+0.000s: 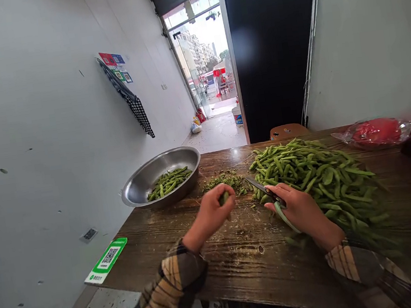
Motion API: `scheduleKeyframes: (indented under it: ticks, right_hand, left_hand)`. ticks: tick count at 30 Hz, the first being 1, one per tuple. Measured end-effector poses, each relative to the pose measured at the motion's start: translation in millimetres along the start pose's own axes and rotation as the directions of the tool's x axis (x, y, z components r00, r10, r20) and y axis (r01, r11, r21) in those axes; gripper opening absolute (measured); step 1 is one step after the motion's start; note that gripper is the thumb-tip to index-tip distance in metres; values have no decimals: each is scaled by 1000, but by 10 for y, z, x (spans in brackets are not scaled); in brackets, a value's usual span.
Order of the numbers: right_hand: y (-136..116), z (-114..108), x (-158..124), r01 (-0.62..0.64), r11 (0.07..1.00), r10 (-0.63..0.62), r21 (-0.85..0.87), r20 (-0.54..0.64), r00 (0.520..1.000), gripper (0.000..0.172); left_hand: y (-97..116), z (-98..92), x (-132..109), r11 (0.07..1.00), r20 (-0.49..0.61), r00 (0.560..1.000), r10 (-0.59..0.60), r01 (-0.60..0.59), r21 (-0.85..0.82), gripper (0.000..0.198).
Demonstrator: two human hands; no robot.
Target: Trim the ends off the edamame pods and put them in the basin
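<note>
Clasping at least one edamame pod (224, 198) in the curled left hand (213, 211), just left of the scissors' tip. Gripping green-handled scissors (258, 184) in the right hand (299, 207), aiming their long axis forward and leftward, toward green trimmings (228, 181). Holding the right hand nearer the edamame heap (305, 166), at its near-left edge. Working over a dark wooden table (246, 290), with a steel basin (134, 188) beyond on the left, facing a glass door (190, 75) between pale walls (49, 114).

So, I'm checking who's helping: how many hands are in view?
2: the left hand, nearer the metal bowl, holding a green pod; the right hand, holding scissors beside the bean heap.
</note>
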State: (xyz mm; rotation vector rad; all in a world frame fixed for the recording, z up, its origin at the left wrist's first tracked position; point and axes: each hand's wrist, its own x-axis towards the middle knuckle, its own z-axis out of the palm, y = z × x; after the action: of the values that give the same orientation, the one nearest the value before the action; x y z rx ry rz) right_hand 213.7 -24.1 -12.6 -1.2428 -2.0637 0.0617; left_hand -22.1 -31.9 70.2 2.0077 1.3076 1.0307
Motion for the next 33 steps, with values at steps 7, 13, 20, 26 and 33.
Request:
scheduleKeyframes:
  ticks: [7,13,20,26,33]
  right_hand:
    - [57,-1,-13,-2,1000,3,30,-38,999,39]
    - [137,-81,37,-77,971,111,224,-140,984,44]
    - [219,-205,96,-211,875,332,435,-223,916,42]
    - [238,-242,125,-247,816,407,523,-216,888,41]
    - [277,-267,157,-243,789,445,564,-252,859,43]
  left_hand:
    - [-75,-1220,652,648,-240,931,276,4,762,21]
    - [-411,-1107,548,630,-115,967,229,-57,775,38]
    - [-232,185,-476,820,589,796,141,-427,381,59]
    - [-128,624,-855,826,811,538,230,-548,129,73]
    - [-611,504,-39,809,333,938,98,-270,522,39]
